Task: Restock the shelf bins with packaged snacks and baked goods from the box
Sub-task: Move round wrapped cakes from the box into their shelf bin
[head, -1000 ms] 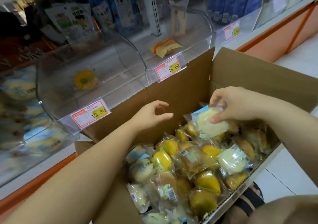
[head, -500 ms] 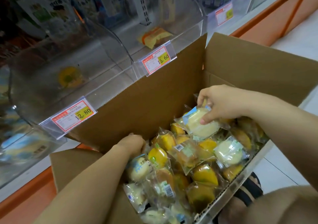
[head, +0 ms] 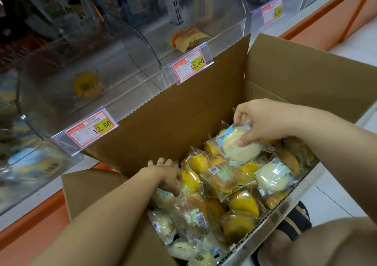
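Note:
An open cardboard box (head: 183, 110) holds several wrapped cakes, some yellow and some pale. My right hand (head: 263, 120) pinches a pale cake in a clear wrapper with a blue corner (head: 234, 147), just above the pile at the back of the box. My left hand (head: 167, 175) reaches down into the box's left side, its fingers curled round a pale wrapped cake with blue print (head: 163, 198); how firmly it holds is partly hidden. Above the box stand clear shelf bins: one tagged 12.80 (head: 61, 94) with one yellow pack (head: 86, 85), one tagged 15.60 (head: 224, 30) with one orange pack (head: 186, 38).
A further clear bin (head: 30, 163) at the lower left holds blue-and-white packs. Hanging snack bags (head: 61, 10) fill the shelf behind the bins. An orange shelf base (head: 336, 24) runs along the white tiled floor. My sandalled foot (head: 293, 220) is beside the box's near edge.
My left hand has dropped from the air above the box into the pile at the left. My right hand keeps hold of the pale cake and has barely moved.

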### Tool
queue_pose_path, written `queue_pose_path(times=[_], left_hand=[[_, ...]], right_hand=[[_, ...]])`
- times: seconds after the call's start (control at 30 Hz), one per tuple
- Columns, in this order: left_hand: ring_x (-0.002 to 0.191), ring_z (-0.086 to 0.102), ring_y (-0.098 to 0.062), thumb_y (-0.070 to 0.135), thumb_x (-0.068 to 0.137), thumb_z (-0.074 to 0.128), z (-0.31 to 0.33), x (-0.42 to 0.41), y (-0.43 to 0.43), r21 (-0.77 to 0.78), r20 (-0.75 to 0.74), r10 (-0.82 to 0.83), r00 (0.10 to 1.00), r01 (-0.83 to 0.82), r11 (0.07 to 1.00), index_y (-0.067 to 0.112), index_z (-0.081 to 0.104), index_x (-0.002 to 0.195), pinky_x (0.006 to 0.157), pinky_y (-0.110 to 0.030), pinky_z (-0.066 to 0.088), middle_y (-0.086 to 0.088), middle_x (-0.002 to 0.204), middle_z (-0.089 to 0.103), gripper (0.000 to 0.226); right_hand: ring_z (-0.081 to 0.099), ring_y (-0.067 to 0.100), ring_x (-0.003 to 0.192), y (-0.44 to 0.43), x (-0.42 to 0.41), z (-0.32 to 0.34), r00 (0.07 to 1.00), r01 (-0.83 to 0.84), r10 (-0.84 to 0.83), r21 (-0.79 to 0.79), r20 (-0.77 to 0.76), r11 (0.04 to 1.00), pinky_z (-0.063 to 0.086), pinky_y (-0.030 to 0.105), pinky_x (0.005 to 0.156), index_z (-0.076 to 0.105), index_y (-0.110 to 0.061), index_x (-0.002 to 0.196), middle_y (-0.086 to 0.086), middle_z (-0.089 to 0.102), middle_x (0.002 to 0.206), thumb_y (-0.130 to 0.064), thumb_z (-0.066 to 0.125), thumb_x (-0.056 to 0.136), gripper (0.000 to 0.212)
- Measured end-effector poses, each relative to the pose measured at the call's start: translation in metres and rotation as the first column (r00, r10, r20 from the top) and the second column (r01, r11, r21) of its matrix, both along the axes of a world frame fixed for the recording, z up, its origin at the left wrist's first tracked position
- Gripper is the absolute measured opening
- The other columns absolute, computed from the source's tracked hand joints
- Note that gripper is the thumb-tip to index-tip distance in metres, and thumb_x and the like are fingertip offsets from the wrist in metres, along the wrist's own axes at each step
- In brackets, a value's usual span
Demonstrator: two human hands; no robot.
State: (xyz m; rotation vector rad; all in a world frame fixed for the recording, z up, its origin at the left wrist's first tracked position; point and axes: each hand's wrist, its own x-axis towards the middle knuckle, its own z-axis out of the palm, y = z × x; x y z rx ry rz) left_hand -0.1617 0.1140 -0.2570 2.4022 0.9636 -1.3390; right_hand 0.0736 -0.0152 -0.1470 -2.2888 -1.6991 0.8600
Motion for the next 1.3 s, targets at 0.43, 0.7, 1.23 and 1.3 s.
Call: queue_pose_path(times=[0.43, 0.7, 1.23, 1.3], left_hand=[[0.108, 0.053, -0.026, 0.026, 0.097, 0.051, -0.009, -0.004, 0.0, 0.189, 0.211, 0.084, 0.974, -0.125, 0.974, 0.019, 0.061, 0.107, 0.088, -0.037, 0.047, -0.005, 0.115, 0.06, 0.016], [0.118, 0.048, -0.027, -0.003, 0.092, 0.047, -0.008, -0.005, 0.004, 0.389, 0.144, -0.05, 0.988, -0.01, 0.921, 0.017, 0.055, 0.123, 0.084, -0.034, 0.049, -0.008, 0.139, 0.038, 0.038], [0.078, 0.054, -0.009, 0.02, 0.091, 0.062, 0.082, 0.028, -0.006, 0.16, 0.746, 0.06, 0.663, -0.266, 0.951, 0.016, 0.069, 0.086, 0.068, -0.02, 0.038, 0.008, 0.08, 0.06, 0.01], [0.077, 0.051, -0.006, 0.022, 0.091, 0.063, 0.105, 0.026, -0.016, 0.155, 0.843, 0.036, 0.537, -0.307, 0.939, 0.016, 0.072, 0.088, 0.067, -0.017, 0.033, 0.01, 0.08, 0.058, 0.011]], right_hand=[[0.049, 0.009, 0.081, 0.0, 0.0, 0.001, 1.0, -0.008, 0.008, -0.013, 0.0, 1.0, 0.037, 0.02, 0.06, 0.055, -0.026, 0.109, -0.018, 0.043, 0.086, -0.04, 0.081, 0.071, 0.048], [0.049, 0.008, 0.078, -0.001, -0.004, 0.005, 1.0, -0.022, 0.022, 0.006, -0.002, 1.0, 0.039, 0.02, 0.06, 0.055, -0.025, 0.11, -0.016, 0.044, 0.085, -0.039, 0.08, 0.072, 0.048], [0.05, 0.008, 0.085, -0.002, -0.011, 0.026, 1.0, 0.022, -0.021, 0.175, -0.008, 0.984, 0.038, 0.024, 0.07, 0.051, -0.03, 0.1, -0.021, 0.042, 0.084, -0.039, 0.08, 0.072, 0.04], [0.049, 0.003, 0.077, -0.005, -0.018, 0.035, 0.998, 0.062, -0.064, 0.251, -0.003, 0.966, 0.041, 0.025, 0.071, 0.052, -0.03, 0.099, -0.02, 0.044, 0.081, -0.039, 0.08, 0.072, 0.04]])
